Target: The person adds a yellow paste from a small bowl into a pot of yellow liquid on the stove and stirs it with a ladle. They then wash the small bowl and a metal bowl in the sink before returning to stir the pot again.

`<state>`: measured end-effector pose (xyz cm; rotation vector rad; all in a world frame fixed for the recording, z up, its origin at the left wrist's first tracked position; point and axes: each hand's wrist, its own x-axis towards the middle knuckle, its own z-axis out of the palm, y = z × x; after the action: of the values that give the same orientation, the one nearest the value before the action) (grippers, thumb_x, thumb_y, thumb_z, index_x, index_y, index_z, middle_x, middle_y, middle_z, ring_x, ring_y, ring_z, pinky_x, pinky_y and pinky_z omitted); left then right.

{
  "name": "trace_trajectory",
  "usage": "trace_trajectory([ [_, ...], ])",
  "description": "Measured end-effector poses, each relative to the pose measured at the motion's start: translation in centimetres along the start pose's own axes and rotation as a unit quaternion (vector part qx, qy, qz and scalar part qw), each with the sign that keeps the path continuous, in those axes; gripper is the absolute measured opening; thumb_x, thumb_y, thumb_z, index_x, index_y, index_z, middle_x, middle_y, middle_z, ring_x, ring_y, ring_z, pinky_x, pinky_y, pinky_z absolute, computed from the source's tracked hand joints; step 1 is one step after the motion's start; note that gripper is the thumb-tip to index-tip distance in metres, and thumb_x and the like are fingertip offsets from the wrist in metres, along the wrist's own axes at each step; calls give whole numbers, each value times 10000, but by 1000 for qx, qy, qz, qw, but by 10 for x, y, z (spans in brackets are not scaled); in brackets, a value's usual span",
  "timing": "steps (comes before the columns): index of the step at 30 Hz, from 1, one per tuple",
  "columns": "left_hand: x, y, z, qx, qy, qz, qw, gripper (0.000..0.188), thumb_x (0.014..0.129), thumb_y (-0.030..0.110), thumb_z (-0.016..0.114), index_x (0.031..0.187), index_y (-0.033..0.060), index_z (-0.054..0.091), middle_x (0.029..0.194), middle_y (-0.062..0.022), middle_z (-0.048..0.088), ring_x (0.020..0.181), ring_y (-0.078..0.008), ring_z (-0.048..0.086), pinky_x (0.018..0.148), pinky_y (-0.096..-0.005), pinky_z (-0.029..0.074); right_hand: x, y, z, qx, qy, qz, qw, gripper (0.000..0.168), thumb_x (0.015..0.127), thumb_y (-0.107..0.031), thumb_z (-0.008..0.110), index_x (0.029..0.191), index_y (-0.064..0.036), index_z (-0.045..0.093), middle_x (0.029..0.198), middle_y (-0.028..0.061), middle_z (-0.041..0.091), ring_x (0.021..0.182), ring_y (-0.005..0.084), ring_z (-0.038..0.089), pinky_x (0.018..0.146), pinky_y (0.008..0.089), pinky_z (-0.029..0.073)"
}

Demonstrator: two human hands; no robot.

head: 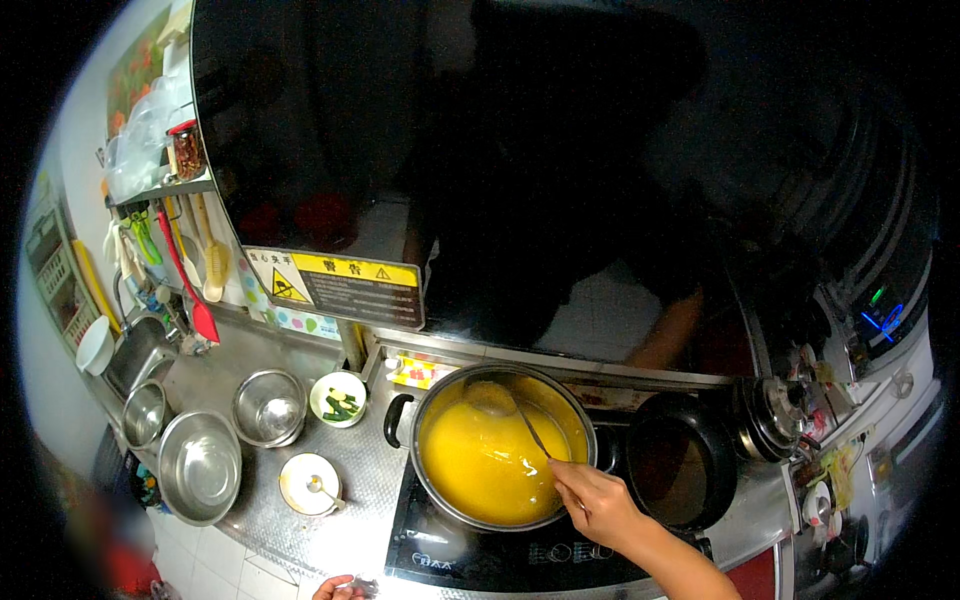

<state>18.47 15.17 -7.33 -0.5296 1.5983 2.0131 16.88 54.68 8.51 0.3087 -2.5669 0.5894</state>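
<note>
A large steel pot [564, 399] with black side handles stands on the black glass cooktop [480, 559]. Thick yellow liquid [487, 465] fills much of it. My right hand [596, 499] grips a thin metal handle over the pot's near right rim. At its far end is a round ladle or skimmer head [489, 397], partly sunk in the liquid near the far wall. Only a few fingers of my left hand [335, 589] show at the bottom edge, by the counter's front; the rest is cut off, and a shiny patch beside them is unclear.
Right of the pot sits a dark frying pan [675, 465]. Left on the steel counter are several metal bowls [199, 469], a white bowl with green vegetable pieces [337, 400] and a white bowl with a spoon [310, 484]. A glossy black range hood [487, 187] overhangs the back; utensils hang left.
</note>
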Motion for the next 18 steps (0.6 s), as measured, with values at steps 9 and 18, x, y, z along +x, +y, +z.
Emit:
trace_trajectory([
  [9, -3, -2, -4, -7, -16, 3, 1000, 324, 853, 188, 524, 1151, 62, 507, 976, -66, 583, 797, -133, 552, 656, -247, 476, -1, 22, 19, 39, -17, 130, 991, 236, 866, -60, 508, 1049, 86, 530, 843, 192, 629, 724, 233, 651, 625, 298, 533],
  [18, -1, -3, -4, -10, -13, 16, 1000, 288, 880, 216, 506, 1109, 43, 531, 938, -64, 586, 777, -130, 552, 649, -248, 477, 4, 21, 27, 401, 77, 416, 813, 254, 914, -107, 426, 1052, 104, 457, 778, 223, 611, 661, 252, 645, 587, 314, 553],
])
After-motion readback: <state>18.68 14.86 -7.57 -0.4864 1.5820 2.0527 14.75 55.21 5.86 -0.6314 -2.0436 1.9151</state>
